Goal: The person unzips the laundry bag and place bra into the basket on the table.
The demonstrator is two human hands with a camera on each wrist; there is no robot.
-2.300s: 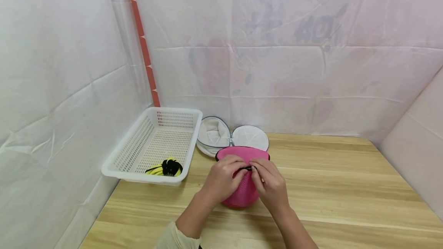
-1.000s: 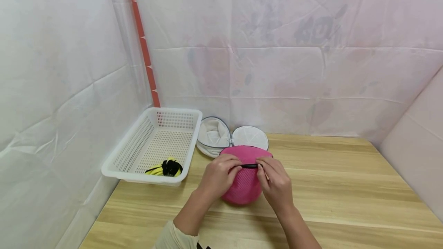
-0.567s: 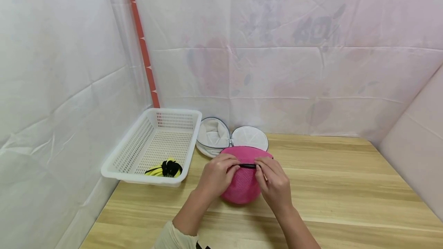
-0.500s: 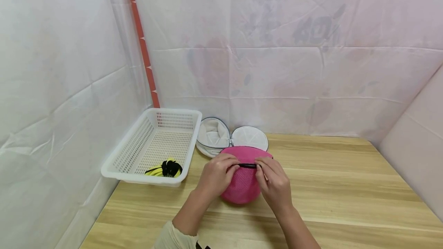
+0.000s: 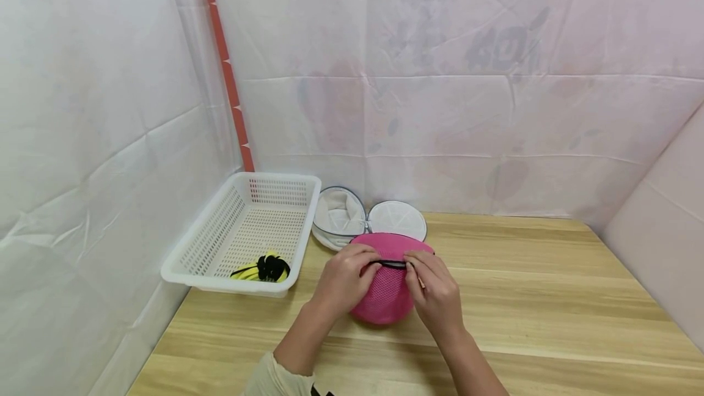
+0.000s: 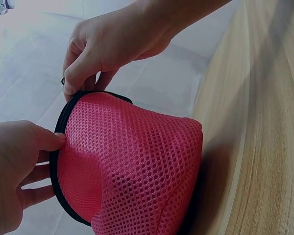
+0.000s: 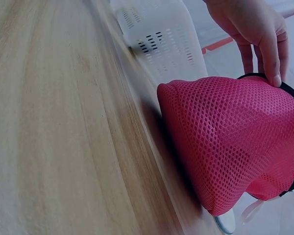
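Note:
A pink mesh laundry bag [image 5: 383, 298] with black edging stands on the table in front of me. My left hand [image 5: 345, 277] pinches its black edge between thumb and fingers. On the same edge, slightly to the right, my right hand [image 5: 434, 283] pinches with thumb and fingertips. A narrow gap shows in the black edging between the hands. In the left wrist view, a small black loop sticks out by the right hand [image 6: 115, 44]. The left hand [image 7: 257, 27] appears over the bag [image 7: 235, 132] in the right wrist view; the right hand is hidden there.
A white perforated basket [image 5: 192, 280] stands at the left, with a yellow and black bundle [image 5: 266, 267] inside. Behind the pink bag lies an unzipped white mesh bag [image 5: 397, 219], its two round halves spread. White sheeting [image 5: 440, 115] encloses the back and sides of the wooden table [image 5: 550, 298].
Compared with the earliest frame, my hands have drawn apart along the black edge. The strip between them was pressed together half a second ago and now gapes slightly.

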